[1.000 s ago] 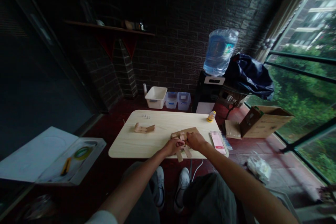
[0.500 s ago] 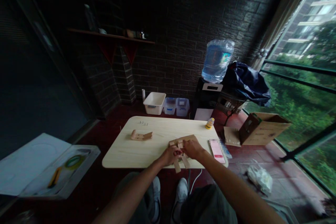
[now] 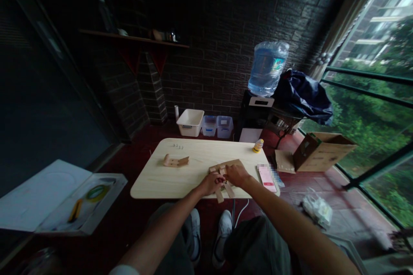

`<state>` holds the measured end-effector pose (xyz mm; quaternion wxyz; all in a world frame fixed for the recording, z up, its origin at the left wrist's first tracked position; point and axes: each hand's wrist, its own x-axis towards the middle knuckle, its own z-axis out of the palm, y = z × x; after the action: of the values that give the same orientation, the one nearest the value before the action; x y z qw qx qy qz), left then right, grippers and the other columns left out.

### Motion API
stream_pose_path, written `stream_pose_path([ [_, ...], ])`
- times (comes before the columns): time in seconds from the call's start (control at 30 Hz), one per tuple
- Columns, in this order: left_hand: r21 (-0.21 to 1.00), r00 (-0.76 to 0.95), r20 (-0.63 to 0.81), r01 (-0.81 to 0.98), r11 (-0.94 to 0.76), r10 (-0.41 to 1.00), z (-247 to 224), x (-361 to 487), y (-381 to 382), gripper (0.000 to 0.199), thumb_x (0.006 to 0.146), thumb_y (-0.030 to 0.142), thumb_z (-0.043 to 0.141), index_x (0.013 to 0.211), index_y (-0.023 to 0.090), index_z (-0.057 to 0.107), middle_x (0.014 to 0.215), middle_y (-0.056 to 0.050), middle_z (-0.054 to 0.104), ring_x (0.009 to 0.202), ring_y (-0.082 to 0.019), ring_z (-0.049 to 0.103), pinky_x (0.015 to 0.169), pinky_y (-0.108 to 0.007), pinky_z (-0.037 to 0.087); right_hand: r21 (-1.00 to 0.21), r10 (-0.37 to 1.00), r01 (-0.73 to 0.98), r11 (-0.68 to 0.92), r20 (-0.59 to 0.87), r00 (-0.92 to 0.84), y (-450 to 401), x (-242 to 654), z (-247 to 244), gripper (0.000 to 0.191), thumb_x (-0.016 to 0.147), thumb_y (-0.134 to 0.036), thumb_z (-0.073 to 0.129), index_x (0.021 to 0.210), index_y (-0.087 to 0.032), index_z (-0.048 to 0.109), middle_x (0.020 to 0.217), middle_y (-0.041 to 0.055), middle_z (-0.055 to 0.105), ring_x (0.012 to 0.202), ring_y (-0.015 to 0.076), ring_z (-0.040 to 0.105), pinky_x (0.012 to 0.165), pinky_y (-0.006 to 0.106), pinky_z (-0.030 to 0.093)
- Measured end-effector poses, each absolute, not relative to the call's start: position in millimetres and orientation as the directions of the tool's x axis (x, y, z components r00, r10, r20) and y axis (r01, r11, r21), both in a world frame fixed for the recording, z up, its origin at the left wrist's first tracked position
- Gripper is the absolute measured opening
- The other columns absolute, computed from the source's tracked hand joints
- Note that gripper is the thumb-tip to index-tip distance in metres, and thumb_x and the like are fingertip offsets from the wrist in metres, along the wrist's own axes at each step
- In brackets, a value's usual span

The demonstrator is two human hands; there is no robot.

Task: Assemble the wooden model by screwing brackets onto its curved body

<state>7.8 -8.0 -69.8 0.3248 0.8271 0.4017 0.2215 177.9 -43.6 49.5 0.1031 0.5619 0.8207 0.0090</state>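
On the table's near right part lies a wooden assembly of flat slats (image 3: 229, 190), two slat ends reaching towards the near edge. My left hand (image 3: 210, 183) is closed over its left side, the fingertips pinched together; what they hold is too small to make out. From the right, my right hand (image 3: 238, 175) curls its fingers round the upper slats, close against the left fingertips. Both hands hide the middle of the assembly. Farther left on the table is a separate wooden piece (image 3: 176, 162) with dark holes and a raised left end. Several small metal parts (image 3: 177, 146) lie beyond it.
The light wooden table (image 3: 151, 180) also bears a yellow-based bottle (image 3: 258, 145) and a phone (image 3: 266, 178). An open white case (image 3: 93, 215) with a yellow-black tool sits at left. Bins (image 3: 190, 131), a water dispenser (image 3: 254, 114) and a cardboard box (image 3: 322, 157) stand beyond.
The camera view has tilted slightly, so the table appears a little higher. Both hands stay on the wooden assembly with nearly the same grip.
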Motion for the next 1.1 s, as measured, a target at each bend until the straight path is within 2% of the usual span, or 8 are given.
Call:
stream_pose_path([
  [0.13, 0.728, 0.571, 0.109, 0.511, -0.457, 0.813, -70.0, 7.2, -8.9, 0.025, 0.078, 0.021, 0.068, 0.102, 0.018, 0.076, 0.094, -0.005, 0.07, 0.076, -0.016, 0.062, 0.075, -0.027, 0.051, 0.115, 0.905, 0.904, 0.413, -0.16, -0.393, -47.2, 175.9, 57.8, 0.046, 0.096, -0.044, 0.056, 0.126, -0.01, 0.063, 0.111, 0.0211, 0.074, 0.102, 0.0296, 0.072, 0.084, 0.037, 0.053],
  [0.33, 0.752, 0.56, 0.107, 0.495, -0.436, 0.821, -71.6, 8.3, -9.7, 0.021, 0.078, 0.022, 0.07, 0.098, 0.017, 0.077, 0.096, -0.005, 0.069, 0.075, -0.015, 0.061, 0.075, -0.027, 0.05, 0.104, 0.865, 0.866, 0.49, -0.184, -0.467, -48.5, 181.6, 60.5, 0.033, 0.093, -0.021, 0.057, 0.125, -0.014, 0.063, 0.114, 0.0157, 0.075, 0.105, 0.0249, 0.071, 0.086, 0.034, 0.052],
  [0.5, 0.781, 0.56, 0.122, 0.456, -0.428, 0.819, -75.0, 8.2, -9.7, 0.019, 0.079, 0.02, 0.068, 0.096, 0.016, 0.077, 0.094, -0.005, 0.069, 0.075, -0.014, 0.06, 0.073, -0.025, 0.049, 0.128, 0.91, 0.909, 0.397, -0.185, -0.371, -52.2, 181.6, 62.3, 0.038, 0.099, -0.037, 0.05, 0.119, -0.009, 0.066, 0.109, 0.0218, 0.074, 0.102, 0.0305, 0.072, 0.082, 0.038, 0.054],
  [0.6, 0.794, 0.557, 0.141, 0.43, -0.43, 0.818, -76.0, 8.2, -9.6, 0.021, 0.079, 0.022, 0.069, 0.097, 0.016, 0.077, 0.092, -0.005, 0.069, 0.074, -0.013, 0.06, 0.071, -0.024, 0.049, 0.112, 0.914, 0.917, 0.382, -0.195, -0.356, -56.4, 182.3, 65.2, 0.044, 0.099, -0.041, 0.05, 0.124, -0.008, 0.063, 0.111, 0.0217, 0.074, 0.103, 0.0307, 0.072, 0.082, 0.037, 0.055],
  [0.7, 0.791, 0.551, 0.145, 0.435, -0.431, 0.822, -74.2, 8.5, -9.7, 0.021, 0.078, 0.021, 0.069, 0.097, 0.016, 0.077, 0.092, -0.005, 0.069, 0.072, -0.013, 0.059, 0.07, -0.024, 0.049, 0.084, 0.888, 0.896, 0.436, -0.202, -0.413, -59.2, 184.0, 66.9, 0.047, 0.096, -0.038, 0.056, 0.134, -0.011, 0.056, 0.116, 0.0194, 0.074, 0.107, 0.0297, 0.071, 0.084, 0.037, 0.054],
  [0.83, 0.778, 0.556, 0.133, 0.454, -0.434, 0.82, -70.5, 8.4, -10.2, 0.02, 0.079, 0.023, 0.069, 0.096, 0.017, 0.078, 0.092, -0.005, 0.069, 0.073, -0.013, 0.059, 0.071, -0.024, 0.049, 0.047, 0.865, 0.876, 0.48, -0.19, -0.464, -58.7, 185.3, 67.3, 0.033, 0.096, -0.026, 0.055, 0.127, -0.015, 0.061, 0.118, 0.0161, 0.074, 0.109, 0.0259, 0.071, 0.085, 0.033, 0.053],
  [1.0, 0.815, 0.552, 0.134, 0.411, -0.409, 0.823, -71.7, 8.0, -10.6, 0.021, 0.078, 0.023, 0.069, 0.094, 0.014, 0.078, 0.09, -0.007, 0.069, 0.072, -0.014, 0.059, 0.069, -0.026, 0.048, 0.067, 0.918, 0.925, 0.373, -0.172, -0.358, -54.8, 186.5, 60.8, 0.039, 0.098, -0.038, 0.051, 0.12, -0.009, 0.065, 0.109, 0.0212, 0.074, 0.103, 0.0288, 0.072, 0.083, 0.036, 0.053],
  [1.1, 0.833, 0.562, 0.166, 0.36, -0.421, 0.81, -75.4, 8.4, -9.8, 0.021, 0.079, 0.022, 0.068, 0.095, 0.013, 0.078, 0.09, -0.008, 0.069, 0.074, -0.015, 0.06, 0.069, -0.026, 0.048, 0.072, 0.935, 0.94, 0.332, -0.155, -0.319, -53.8, 187.7, 56.2, 0.043, 0.099, -0.042, 0.049, 0.118, -0.008, 0.066, 0.111, 0.0227, 0.073, 0.105, 0.0297, 0.071, 0.083, 0.037, 0.053],
])
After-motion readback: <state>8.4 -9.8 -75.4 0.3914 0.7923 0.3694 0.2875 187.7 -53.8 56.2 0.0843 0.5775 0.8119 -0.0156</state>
